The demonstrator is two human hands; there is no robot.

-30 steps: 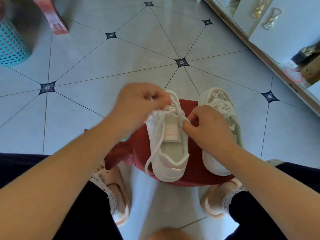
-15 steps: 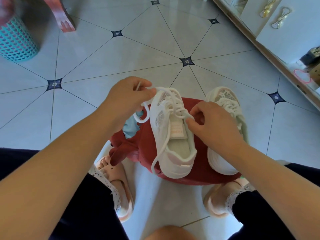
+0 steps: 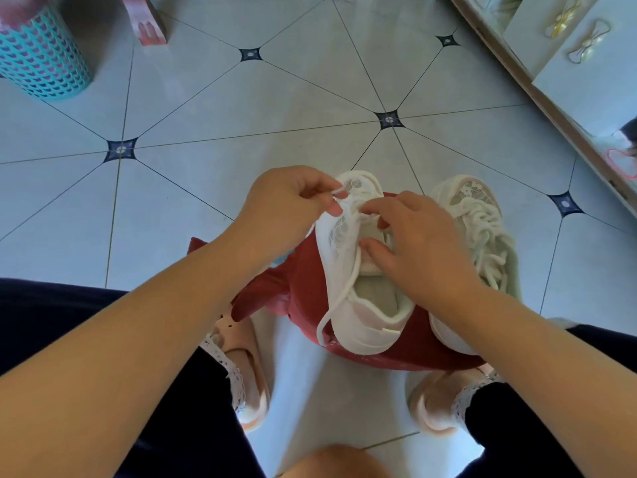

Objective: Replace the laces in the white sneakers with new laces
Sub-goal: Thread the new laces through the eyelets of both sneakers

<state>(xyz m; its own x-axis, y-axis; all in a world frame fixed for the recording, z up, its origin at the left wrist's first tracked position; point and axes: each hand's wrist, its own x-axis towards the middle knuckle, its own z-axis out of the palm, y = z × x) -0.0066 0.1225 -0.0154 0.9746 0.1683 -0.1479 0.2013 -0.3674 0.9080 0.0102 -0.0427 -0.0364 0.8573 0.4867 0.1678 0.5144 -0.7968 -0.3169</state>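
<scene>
Two white sneakers stand side by side on a red stool (image 3: 303,288). The left sneaker (image 3: 358,315) is the one under my hands; its white lace (image 3: 339,298) trails down its left side. My left hand (image 3: 286,205) pinches a lace end near the sneaker's toe. Over the tongue lies my right hand (image 3: 417,243), fingertips at the lace crossings and thumb pressing the upper's edge; what it holds is hidden. The right sneaker (image 3: 482,229) is fully laced with a thick white lace.
A turquoise mesh basket (image 3: 38,53) stands at the far left on the tiled floor. A pink stool leg (image 3: 146,24) is beside it. A white cabinet (image 3: 568,46) with bow handles runs along the right. My feet in pink sandals (image 3: 248,370) flank the stool.
My left hand has come back in from the left toward the sneaker's toe, still pinching the lace. My right hand has slid forward over the tongue toward the upper eyelets.
</scene>
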